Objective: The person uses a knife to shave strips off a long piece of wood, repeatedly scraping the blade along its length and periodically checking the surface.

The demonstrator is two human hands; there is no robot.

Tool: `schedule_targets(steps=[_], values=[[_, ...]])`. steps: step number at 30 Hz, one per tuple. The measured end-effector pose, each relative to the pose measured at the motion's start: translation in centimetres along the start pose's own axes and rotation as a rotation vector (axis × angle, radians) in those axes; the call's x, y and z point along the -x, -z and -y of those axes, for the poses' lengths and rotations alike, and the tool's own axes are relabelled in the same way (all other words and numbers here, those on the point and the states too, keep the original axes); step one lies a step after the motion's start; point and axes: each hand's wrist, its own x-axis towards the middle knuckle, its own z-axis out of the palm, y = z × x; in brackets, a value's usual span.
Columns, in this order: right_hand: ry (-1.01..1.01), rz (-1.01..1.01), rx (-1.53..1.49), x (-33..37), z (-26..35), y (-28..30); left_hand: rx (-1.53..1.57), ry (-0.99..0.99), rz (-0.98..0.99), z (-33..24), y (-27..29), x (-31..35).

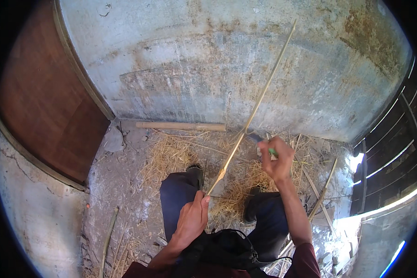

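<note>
My left hand (191, 218) is closed round the lower end of a long, thin bamboo strip (269, 79). The strip slants up and to the right, its far tip in front of the stained wall. A paler, rougher patch shows on it just above my fingers. My right hand (280, 163) grips a knife (255, 137) by its green handle, most of which my fingers hide. Its dark blade meets the strip around mid-length, and a thin curl of shaving (247, 131) shows at that spot.
Straw-like shavings (171, 155) lie around my feet. A bamboo pole (180, 126) rests along the wall's foot (217, 92). More sticks (324, 190) lie at right, near a dark slatted panel (389, 157). A green stick (109, 241) is at lower left, and a brown door (51, 97) stands at left.
</note>
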Motion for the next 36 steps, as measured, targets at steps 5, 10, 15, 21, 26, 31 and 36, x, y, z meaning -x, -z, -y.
schedule_targets(steps=[5, 10, 15, 21, 26, 31, 36], values=[[-0.012, 0.006, -0.028, 0.3, -1.5, 0.0, -0.016, 0.005, 0.021, 1.0, -0.3, 0.8], [-0.096, 0.13, -0.086, 0.9, -1.4, -0.4, -0.058, 0.037, 0.01, 2.1, 0.3, 1.0], [-0.092, 0.299, -0.133, 2.5, -0.8, -0.7, -0.061, 0.026, -0.029, 1.5, 1.1, 0.6], [-0.184, 0.451, -0.126, 2.7, 1.5, -1.5, -0.019, 0.006, -0.074, 1.1, 0.9, 0.1], [0.051, 0.485, -0.045, 3.0, 0.9, -1.9, 0.004, -0.031, -0.04, 0.8, 0.9, -0.1], [0.112, 0.497, 0.054, 3.3, 1.0, -1.9, 0.032, -0.044, -0.011, 0.2, 0.5, -0.3], [0.175, 0.436, 0.007, 3.6, 1.0, -1.7, 0.136, -0.06, 0.057, -0.4, 0.4, -0.5]])
